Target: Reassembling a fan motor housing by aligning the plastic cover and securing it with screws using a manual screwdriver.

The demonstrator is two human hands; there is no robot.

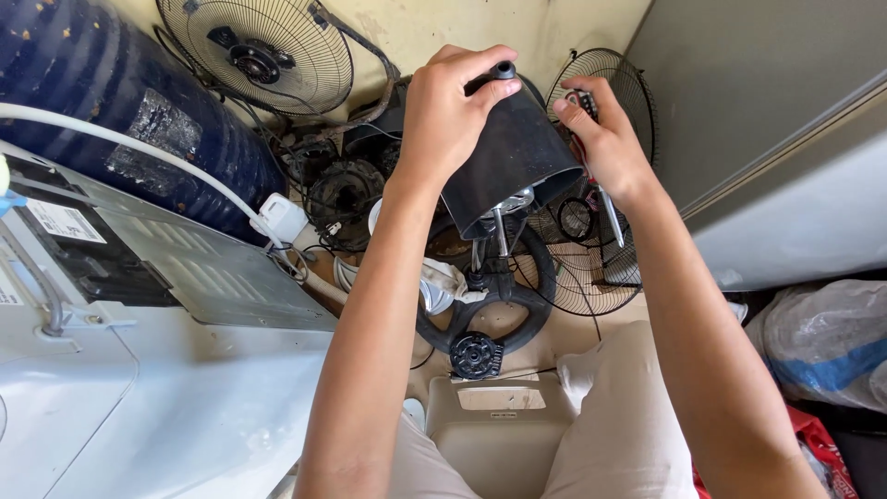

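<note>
Far left of the fingers: a dark blue drum [111,111] and a white appliance top [139,407] with a grey panel lie well apart from both hands.
Upper left of the fingers: a wire fan guard [259,55] leans on the wall, already off any fan; below it sits a bare fan motor [344,196] among cables.
Left hand [448,115]: fingers curled and clamped over the top of the black motor housing [517,152], the thumb and forefinger closing around the small black knob [504,70] at its tip.
Motor housing: held up in the air between the two hands, its open lower end facing down, with metal parts showing just beneath the rim.
Below the fingers: a black ring-shaped fan base [485,319] with a round hub lies on the floor, with a beige plastic casing [499,416] nearer the person's knees.
Right hand [610,152]: fingers closed around the handle of a screwdriver [605,199], whose metal shaft points down past the wrist, just beside the housing's right edge.
Behind the right fingers: a second wire guard [610,231] stands against the grey wall.
Progress, judged: the fan looks largely taken apart, guards and base off; the housing is still over its motor, so its removal seems the part left.
</note>
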